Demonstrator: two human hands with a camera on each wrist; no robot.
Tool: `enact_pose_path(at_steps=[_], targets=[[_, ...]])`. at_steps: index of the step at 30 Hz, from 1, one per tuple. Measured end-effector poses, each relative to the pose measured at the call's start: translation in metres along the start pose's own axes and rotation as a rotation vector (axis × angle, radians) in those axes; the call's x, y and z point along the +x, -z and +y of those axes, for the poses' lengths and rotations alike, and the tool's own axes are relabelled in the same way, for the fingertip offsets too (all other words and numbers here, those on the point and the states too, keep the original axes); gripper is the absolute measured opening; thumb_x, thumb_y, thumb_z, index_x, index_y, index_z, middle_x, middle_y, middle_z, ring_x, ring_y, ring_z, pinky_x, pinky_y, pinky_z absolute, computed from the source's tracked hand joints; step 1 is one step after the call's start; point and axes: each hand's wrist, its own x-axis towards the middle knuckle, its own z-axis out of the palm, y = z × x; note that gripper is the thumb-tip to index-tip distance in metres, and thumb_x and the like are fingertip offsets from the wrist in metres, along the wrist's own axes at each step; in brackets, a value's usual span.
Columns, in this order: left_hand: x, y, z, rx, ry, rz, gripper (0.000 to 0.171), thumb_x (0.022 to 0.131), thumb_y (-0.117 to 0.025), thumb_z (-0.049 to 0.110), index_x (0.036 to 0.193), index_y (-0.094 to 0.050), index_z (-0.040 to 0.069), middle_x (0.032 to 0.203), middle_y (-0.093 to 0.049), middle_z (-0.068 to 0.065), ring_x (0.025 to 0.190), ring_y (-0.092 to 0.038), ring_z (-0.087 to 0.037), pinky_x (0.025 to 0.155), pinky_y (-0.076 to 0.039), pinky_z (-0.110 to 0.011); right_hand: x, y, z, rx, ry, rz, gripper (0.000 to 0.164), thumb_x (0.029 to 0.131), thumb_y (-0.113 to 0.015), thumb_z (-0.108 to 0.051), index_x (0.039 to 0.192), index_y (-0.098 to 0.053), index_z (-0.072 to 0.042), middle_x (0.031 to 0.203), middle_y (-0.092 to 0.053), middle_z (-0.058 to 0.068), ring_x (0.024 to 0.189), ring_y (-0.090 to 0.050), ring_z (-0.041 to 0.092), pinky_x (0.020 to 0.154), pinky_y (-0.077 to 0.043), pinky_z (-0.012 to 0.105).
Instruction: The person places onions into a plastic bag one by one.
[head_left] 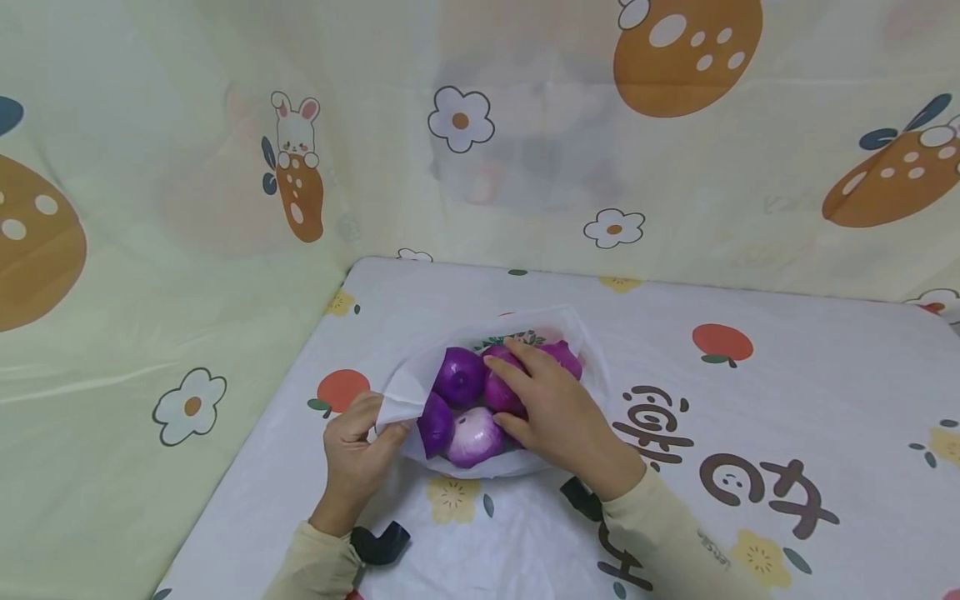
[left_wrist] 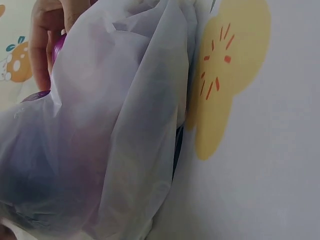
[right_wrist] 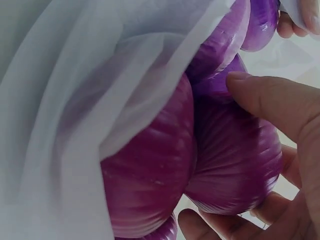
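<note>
A white plastic bag (head_left: 408, 385) lies on the table with its mouth spread, showing several purple onions inside. My left hand (head_left: 356, 457) pinches the left edge of the bag's mouth between thumb and fingers. Reaching in from the right, my right hand (head_left: 561, 410) curls thumb and fingers round a red-purple onion (right_wrist: 237, 155). Beside that one are a dark purple onion (head_left: 459, 377) and a paler onion (head_left: 474, 437). In the left wrist view, the bag's side (left_wrist: 95, 120) hides most of the contents.
The table has a white printed cloth (head_left: 795, 383) with fruit, flowers and lettering. A patterned curtain (head_left: 532, 183) rises behind it, and another side of it (head_left: 150, 333) stands at the left. Black straps (head_left: 381, 543) sit at the wrists.
</note>
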Motion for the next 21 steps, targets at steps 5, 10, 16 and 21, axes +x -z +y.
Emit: enact_pose_path(at_steps=[5,10,16,21], targets=[[0.000,0.002,-0.001,0.047,-0.006,0.008,0.016,0.077,-0.078,-0.006,0.090,-0.080,0.003,0.089,-0.078,-0.002,0.083,-0.061,-0.016,0.070,-0.040,-0.026,-0.002,0.002,-0.001,0.008,0.005,0.018,0.069,0.080,-0.091,-0.024,0.141,-0.063,-0.007,0.148,-0.054,0.025,0.131,-0.056,0.043,0.107,-0.048,0.055],[0.000,0.003,-0.001,0.052,0.005,0.013,0.022,0.074,-0.080,-0.008,0.093,-0.081,0.004,0.093,-0.079,-0.001,0.087,-0.061,-0.016,0.075,-0.044,-0.024,-0.005,0.005,-0.002,0.016,0.004,0.032,0.068,0.081,-0.090,-0.026,0.140,-0.063,-0.007,0.148,-0.053,0.026,0.131,-0.056,0.044,0.107,-0.048,0.057],[-0.001,0.004,-0.003,-0.006,-0.002,0.011,0.018,0.083,-0.087,0.009,0.097,-0.080,0.001,0.099,-0.079,-0.002,0.092,-0.060,-0.017,0.081,-0.045,-0.024,-0.007,0.007,0.000,0.022,-0.003,0.042,0.067,0.082,-0.089,-0.027,0.140,-0.064,-0.007,0.147,-0.053,0.027,0.132,-0.056,0.043,0.108,-0.048,0.055],[-0.001,0.008,-0.004,0.022,-0.034,0.046,0.041,0.090,-0.083,0.036,0.097,-0.078,-0.004,0.102,-0.079,-0.004,0.098,-0.062,-0.017,0.088,-0.043,-0.026,-0.009,0.011,0.005,0.035,-0.035,0.022,0.067,0.083,-0.087,-0.028,0.142,-0.062,-0.007,0.146,-0.054,0.025,0.131,-0.055,0.041,0.108,-0.048,0.053]])
